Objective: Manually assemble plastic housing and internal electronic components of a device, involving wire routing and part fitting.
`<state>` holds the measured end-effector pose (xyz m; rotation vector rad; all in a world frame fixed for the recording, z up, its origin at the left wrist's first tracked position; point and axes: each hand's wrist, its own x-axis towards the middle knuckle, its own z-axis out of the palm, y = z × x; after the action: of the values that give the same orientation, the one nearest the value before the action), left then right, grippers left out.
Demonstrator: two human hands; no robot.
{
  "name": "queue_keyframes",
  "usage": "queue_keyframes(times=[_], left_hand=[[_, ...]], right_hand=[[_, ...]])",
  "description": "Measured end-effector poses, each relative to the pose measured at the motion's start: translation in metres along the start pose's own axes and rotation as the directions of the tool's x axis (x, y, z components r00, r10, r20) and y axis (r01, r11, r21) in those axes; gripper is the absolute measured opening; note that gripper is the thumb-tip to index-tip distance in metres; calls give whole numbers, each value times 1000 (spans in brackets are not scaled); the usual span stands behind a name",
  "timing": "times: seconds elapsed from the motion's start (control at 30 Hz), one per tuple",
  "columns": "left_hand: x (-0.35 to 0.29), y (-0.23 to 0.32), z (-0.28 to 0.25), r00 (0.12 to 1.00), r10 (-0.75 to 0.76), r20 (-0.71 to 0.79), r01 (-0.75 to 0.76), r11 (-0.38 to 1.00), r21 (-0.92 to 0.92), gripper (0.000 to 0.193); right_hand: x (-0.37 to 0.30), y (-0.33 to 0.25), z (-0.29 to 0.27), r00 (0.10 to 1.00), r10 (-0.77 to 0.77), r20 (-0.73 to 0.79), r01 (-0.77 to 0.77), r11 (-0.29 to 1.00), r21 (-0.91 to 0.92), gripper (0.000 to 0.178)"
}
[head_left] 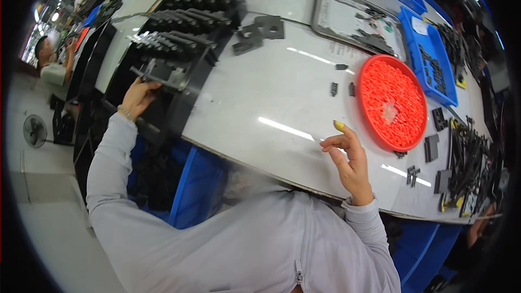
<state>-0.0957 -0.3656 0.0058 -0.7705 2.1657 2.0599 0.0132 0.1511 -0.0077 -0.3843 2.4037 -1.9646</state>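
Observation:
At the left, my left hand (139, 97) is closed on the edge of a dark rectangular plastic part (161, 70), at the near end of a black bin (187, 100). Rows of similar dark parts (190, 19) stand tilted side by side farther back in that bin. My right hand (351, 165) hovers over the white tabletop (244, 92), fingers apart and holding nothing. A yellow cover (339, 125) sits on one of its fingertips. Nearest to that hand is a round red tray (364, 114) full of small red-orange pieces (391, 89).
Flat dark parts (260, 31) lie beside the bin. A metal tray (320, 11) and a blue tray (415, 43) stand at the back right. Small black pieces (334, 89) and bundled black parts (472, 157) lie around the red tray. Another person (53, 65) works at far left.

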Motion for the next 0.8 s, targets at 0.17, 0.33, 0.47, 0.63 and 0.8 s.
queue_keyframes(times=[0.17, 0.33, 0.47, 0.63, 0.8], left_hand=[[-16, 5, 2, 998, -2, -57, -1, 999, -45, 39], [-13, 4, -1, 987, -17, 160, 5, 997, 78, 40], [-24, 8, 12, 989, -23, 147, 22, 1000, 6, 42], [-28, 6, 7, 999, 18, 28, -17, 999, -41, 44], [-32, 15, 4, 998, -61, -24, 61, 998, 4, 45]], right_hand=[[0, 1, -8, 1000, 27, -1, -27, 999, 46, 47], [-5, 5, -13, 999, 10, -42, -9, 1000, 27, 45], [-3, 4, -9, 998, 40, -42, -39, 999, 29, 42], [0, 5, -9, 999, 36, -37, -36, 999, 15, 42], [3, 4, -9, 998, 49, -36, -49, 999, -6, 42]])
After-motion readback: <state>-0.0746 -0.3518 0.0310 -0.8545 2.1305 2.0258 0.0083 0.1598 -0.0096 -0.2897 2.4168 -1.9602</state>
